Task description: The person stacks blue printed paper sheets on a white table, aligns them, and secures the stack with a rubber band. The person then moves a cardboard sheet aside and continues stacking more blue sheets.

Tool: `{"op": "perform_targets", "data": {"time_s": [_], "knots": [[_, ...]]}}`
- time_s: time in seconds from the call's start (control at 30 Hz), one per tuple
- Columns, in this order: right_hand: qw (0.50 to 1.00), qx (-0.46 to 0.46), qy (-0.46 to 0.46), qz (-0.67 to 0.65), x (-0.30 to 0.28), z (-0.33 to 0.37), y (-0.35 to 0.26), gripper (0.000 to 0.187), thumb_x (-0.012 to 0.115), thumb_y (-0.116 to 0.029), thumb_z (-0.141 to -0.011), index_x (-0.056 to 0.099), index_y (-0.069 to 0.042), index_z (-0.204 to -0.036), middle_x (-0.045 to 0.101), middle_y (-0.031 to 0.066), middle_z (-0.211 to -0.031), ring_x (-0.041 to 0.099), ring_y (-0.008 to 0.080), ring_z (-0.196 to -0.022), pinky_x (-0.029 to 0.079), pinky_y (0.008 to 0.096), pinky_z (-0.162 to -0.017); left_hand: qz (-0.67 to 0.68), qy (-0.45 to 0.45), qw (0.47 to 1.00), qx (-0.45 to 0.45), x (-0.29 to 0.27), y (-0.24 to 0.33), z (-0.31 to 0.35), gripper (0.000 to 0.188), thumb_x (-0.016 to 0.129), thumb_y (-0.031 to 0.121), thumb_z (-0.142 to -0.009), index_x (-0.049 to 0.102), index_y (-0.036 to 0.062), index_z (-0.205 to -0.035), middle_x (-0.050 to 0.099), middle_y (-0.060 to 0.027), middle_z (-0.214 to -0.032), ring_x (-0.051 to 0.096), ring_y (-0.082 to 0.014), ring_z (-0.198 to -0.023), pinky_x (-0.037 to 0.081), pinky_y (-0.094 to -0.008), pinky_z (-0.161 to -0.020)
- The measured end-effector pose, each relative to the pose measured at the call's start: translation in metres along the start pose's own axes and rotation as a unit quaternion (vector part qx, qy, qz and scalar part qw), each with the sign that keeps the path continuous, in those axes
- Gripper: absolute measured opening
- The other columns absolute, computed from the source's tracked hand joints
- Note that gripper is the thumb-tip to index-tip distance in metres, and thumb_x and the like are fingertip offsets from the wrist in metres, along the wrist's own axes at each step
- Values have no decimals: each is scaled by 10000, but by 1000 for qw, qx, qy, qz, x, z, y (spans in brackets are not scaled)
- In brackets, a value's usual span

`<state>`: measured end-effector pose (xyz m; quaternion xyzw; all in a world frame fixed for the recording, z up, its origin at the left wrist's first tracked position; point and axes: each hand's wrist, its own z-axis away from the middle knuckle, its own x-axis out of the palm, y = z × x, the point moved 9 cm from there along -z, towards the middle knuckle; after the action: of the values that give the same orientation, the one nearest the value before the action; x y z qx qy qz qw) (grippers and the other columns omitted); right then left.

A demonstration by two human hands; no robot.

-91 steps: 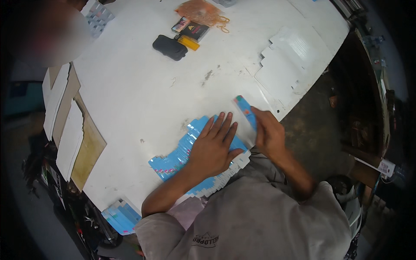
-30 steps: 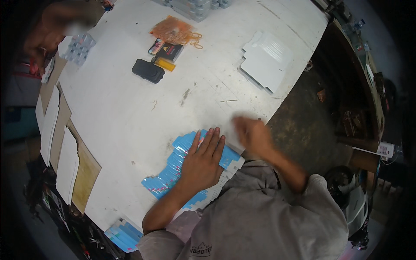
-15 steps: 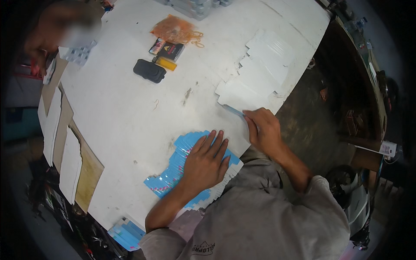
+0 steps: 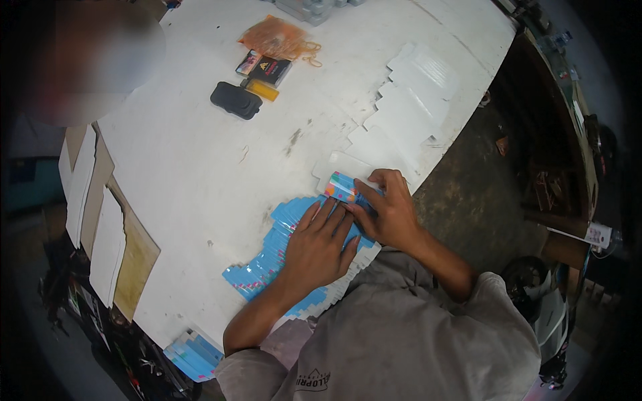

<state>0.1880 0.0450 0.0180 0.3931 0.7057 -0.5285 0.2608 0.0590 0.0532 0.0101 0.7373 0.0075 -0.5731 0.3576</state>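
My left hand lies flat with fingers stretched out on a fanned spread of glossy blue printed cards, near the table's front edge. Just beyond its fingertips, my right hand pinches a blue card with coloured dots between thumb and fingers. That card is tilted, its printed face showing, at the far right end of the spread. Behind it, a staggered row of overlapping white pieces runs away along the table's right side. One white piece lies at the near end, partly behind my right hand.
Mid-table sit a black case, a yellow lighter, a dark small box and an orange plastic bag. More blue cards lie at the lower left corner. Torn boards line the left edge. Another person is at far left.
My right hand has come left from the white row to the blue spread and now holds a dotted blue card. A white piece now lies at the row's near end. My left hand stays put.
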Motion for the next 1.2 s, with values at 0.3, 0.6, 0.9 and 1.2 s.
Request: {"op": "perform_targets", "data": {"time_s": [0.3,0.6,0.9,1.2], "knots": [[951,178,-139,-211,9,8,16,290,715,-66,-913,653,38,-1176,688,270,-920,682,458,-837,507,508,-690,-75,17,997,-11,-5,6,3,631,622,249,-984,463,-41,-1522,446,-281,-1587,389,-411,-1517,271,-592,-1245],[999,30,-17,32,-4,18,-3,416,810,-139,-857,703,32,-1221,637,212,-1319,604,392,-1224,481,490,-992,-26,-59,998,-18,2,0,5,675,663,382,-965,538,-48,-1470,451,-226,-1608,363,-400,-1535,226,-602,-1264],[998,24,-22,-58,0,14,18,442,730,-1,-868,650,36,-1302,656,186,-1101,632,373,-960,514,473,-874,-38,-26,999,-13,2,-2,3,551,631,321,-996,608,-53,-1400,566,-214,-1515,463,-393,-1472,331,-537,-1223],[991,22,-109,-70,25,19,9,456,679,2,-865,621,23,-1317,632,189,-987,613,388,-958,478,479,-846,-27,0,999,-20,-2,1,4,722,616,256,-985,367,-54,-1587,377,-305,-1629,338,-423,-1549,259,-534,-1266]]}}
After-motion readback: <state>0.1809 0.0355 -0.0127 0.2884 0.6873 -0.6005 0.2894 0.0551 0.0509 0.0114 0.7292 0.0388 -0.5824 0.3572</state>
